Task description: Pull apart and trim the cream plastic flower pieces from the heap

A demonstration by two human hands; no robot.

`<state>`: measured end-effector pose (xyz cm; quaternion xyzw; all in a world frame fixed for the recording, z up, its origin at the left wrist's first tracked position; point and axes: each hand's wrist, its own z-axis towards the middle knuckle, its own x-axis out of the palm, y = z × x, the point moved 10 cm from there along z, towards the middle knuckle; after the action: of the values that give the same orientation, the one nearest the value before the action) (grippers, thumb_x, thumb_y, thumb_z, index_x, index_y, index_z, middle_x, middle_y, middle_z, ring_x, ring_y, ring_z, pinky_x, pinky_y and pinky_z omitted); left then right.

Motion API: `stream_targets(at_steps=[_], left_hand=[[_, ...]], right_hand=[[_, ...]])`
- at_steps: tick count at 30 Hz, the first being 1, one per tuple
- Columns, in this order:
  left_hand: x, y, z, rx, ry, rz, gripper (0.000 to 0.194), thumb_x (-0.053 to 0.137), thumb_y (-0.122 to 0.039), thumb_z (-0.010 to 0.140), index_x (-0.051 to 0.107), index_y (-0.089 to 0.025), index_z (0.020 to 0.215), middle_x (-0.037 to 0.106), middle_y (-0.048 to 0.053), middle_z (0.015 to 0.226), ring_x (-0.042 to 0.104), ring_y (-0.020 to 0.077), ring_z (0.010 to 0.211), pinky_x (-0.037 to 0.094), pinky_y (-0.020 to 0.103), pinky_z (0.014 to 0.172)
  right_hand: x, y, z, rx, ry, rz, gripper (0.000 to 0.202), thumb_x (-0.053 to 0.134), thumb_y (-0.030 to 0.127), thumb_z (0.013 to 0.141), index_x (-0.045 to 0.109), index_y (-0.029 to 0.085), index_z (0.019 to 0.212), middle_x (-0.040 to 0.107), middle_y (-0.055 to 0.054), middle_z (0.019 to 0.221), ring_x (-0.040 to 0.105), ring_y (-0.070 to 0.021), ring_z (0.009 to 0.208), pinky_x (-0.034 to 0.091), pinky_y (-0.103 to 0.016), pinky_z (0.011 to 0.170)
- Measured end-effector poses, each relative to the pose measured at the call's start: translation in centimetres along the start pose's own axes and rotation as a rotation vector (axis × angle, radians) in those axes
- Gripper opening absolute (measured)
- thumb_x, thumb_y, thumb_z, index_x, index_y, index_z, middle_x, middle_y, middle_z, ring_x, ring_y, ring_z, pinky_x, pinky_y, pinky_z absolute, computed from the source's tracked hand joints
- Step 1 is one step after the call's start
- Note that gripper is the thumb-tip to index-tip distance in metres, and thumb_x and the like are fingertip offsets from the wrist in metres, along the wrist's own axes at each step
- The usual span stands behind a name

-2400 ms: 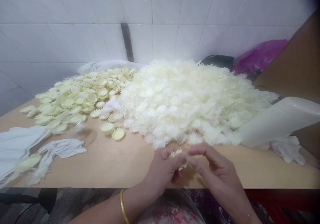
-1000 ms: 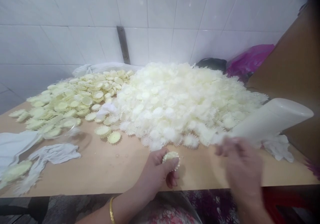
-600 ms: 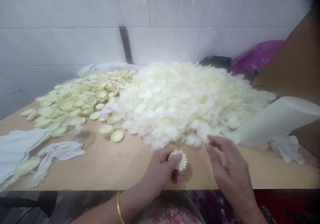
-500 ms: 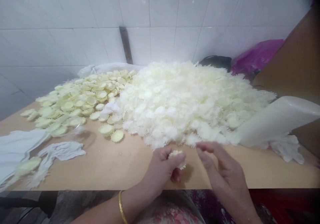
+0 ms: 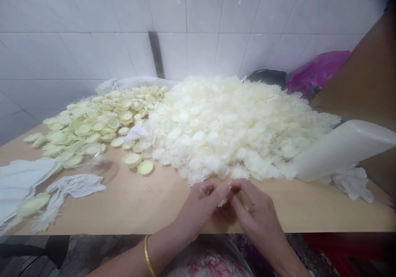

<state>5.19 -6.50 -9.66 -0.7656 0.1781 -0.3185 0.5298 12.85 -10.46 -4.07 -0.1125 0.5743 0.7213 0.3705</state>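
Note:
My left hand (image 5: 206, 203) is closed on a pale yellow flower-shaped disc (image 5: 222, 203) with a toothed rim, held over the table's front part. The thumb and fingers cover most of the disc, so I cannot tell whether it is one piece or a few stacked. My right hand (image 5: 255, 205) meets it from the right, thumb and forefinger pinched at the disc's edge beside my left thumb. Just beyond both hands rises a large heap of whitish flower-shaped pieces (image 5: 216, 124). More yellowish toothed discs (image 5: 108, 116) lie piled to its left, with a single disc (image 5: 145, 167) near the front.
A white bottle (image 5: 343, 149) leans at the right over a crumpled white cloth (image 5: 354, 184). White cloths (image 5: 77, 185) and a clear plastic lid-like piece (image 5: 95, 161) lie at the left. A brown panel (image 5: 359, 83) stands right, near a purple bag (image 5: 321, 71); a tiled wall (image 5: 204, 9) is behind.
My right hand has moved left, and its fingers have closed at the disc in my left hand. My left hand stays nearly in place, its thumb now covering more of the disc.

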Motion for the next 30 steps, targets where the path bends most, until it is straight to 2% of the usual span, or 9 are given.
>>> stream_targets(at_steps=[3, 8, 16, 20, 23, 25, 27, 28, 30], left_hand=[[0.0, 0.1, -0.1, -0.004, 0.022, -0.015, 0.023, 0.057, -0.035, 0.072, 0.055, -0.012, 0.07, 0.058, 0.003, 0.059, 0.055, 0.0124, 0.054, 0.043, 0.024, 0.056], [-0.5, 0.3, 0.1, -0.023, -0.035, -0.007, 0.016, 0.056, -0.028, 0.072, 0.054, -0.012, 0.067, 0.056, 0.002, 0.052, 0.053, 0.0115, 0.048, 0.041, 0.022, 0.05], [-0.9, -0.4, 0.2, 0.04, -0.132, -0.027, 0.019, 0.064, -0.024, 0.065, 0.05, -0.013, 0.059, 0.051, -0.003, 0.049, 0.047, 0.0061, 0.045, 0.039, 0.018, 0.047], [-0.7, 0.4, 0.0, -0.011, -0.07, 0.014, 0.018, 0.06, -0.028, 0.07, 0.049, -0.014, 0.064, 0.053, -0.001, 0.045, 0.051, 0.0099, 0.042, 0.041, 0.021, 0.045], [-1.0, 0.9, -0.2, -0.032, -0.059, 0.011, 0.019, 0.058, -0.028, 0.072, 0.047, -0.015, 0.063, 0.056, 0.0, 0.048, 0.049, 0.0088, 0.039, 0.039, 0.02, 0.041], [-1.4, 1.0, -0.4, -0.041, -0.075, -0.015, 0.02, 0.057, -0.028, 0.072, 0.045, -0.015, 0.063, 0.057, 0.0, 0.051, 0.049, 0.0083, 0.038, 0.038, 0.019, 0.039], [-1.6, 1.0, -0.5, -0.044, -0.093, -0.03, 0.02, 0.058, -0.027, 0.071, 0.044, -0.015, 0.063, 0.057, -0.001, 0.051, 0.049, 0.0084, 0.039, 0.039, 0.02, 0.039], [-1.6, 0.9, -0.4, -0.041, -0.098, -0.031, 0.02, 0.058, -0.027, 0.071, 0.044, -0.016, 0.063, 0.056, -0.001, 0.051, 0.049, 0.0085, 0.039, 0.039, 0.02, 0.04], [-1.5, 0.7, -0.3, -0.028, -0.103, -0.013, 0.019, 0.059, -0.026, 0.071, 0.045, -0.015, 0.063, 0.056, -0.001, 0.05, 0.05, 0.0086, 0.04, 0.04, 0.02, 0.042]], right_hand=[[-0.2, -0.4, 0.0, 0.017, -0.056, -0.017, 0.018, 0.039, 0.026, 0.083, 0.052, 0.018, 0.073, 0.057, -0.003, 0.066, 0.053, -0.0164, 0.063, 0.041, -0.025, 0.058], [0.8, -1.7, 0.1, 0.148, 0.053, 0.173, 0.025, 0.038, 0.031, 0.085, 0.051, 0.018, 0.068, 0.051, 0.001, 0.056, 0.048, -0.0129, 0.052, 0.038, -0.021, 0.049], [1.2, -0.3, 0.1, 0.041, 0.092, 0.159, 0.018, 0.053, 0.033, 0.077, 0.056, 0.018, 0.086, 0.058, -0.003, 0.077, 0.054, -0.0156, 0.069, 0.043, -0.022, 0.059], [0.7, -0.9, 0.2, 0.053, 0.028, 0.188, 0.023, 0.042, 0.032, 0.083, 0.056, 0.017, 0.071, 0.055, -0.002, 0.066, 0.052, -0.0142, 0.06, 0.041, -0.022, 0.054], [-2.5, -3.4, 0.1, 0.191, -0.149, 0.129, 0.031, 0.043, 0.036, 0.083, 0.051, 0.018, 0.06, 0.051, 0.001, 0.052, 0.05, -0.0135, 0.051, 0.039, -0.022, 0.049], [-6.8, -5.2, -0.7, 0.302, -0.418, 0.058, 0.03, 0.044, 0.037, 0.082, 0.05, 0.019, 0.06, 0.053, 0.001, 0.052, 0.052, -0.0141, 0.051, 0.042, -0.024, 0.053], [-10.8, -5.6, -1.7, 0.324, -0.671, -0.064, 0.028, 0.046, 0.039, 0.081, 0.051, 0.019, 0.062, 0.055, -0.001, 0.057, 0.054, -0.0156, 0.057, 0.043, -0.027, 0.06], [-11.5, -5.3, -1.4, 0.294, -0.676, -0.145, 0.025, 0.047, 0.04, 0.08, 0.054, 0.019, 0.069, 0.057, -0.002, 0.063, 0.055, -0.0172, 0.062, 0.043, -0.029, 0.063], [-10.9, -4.4, -0.2, 0.201, -0.551, -0.292, 0.028, 0.051, 0.041, 0.077, 0.057, 0.017, 0.089, 0.059, -0.007, 0.083, 0.055, -0.0205, 0.072, 0.043, -0.033, 0.068]])
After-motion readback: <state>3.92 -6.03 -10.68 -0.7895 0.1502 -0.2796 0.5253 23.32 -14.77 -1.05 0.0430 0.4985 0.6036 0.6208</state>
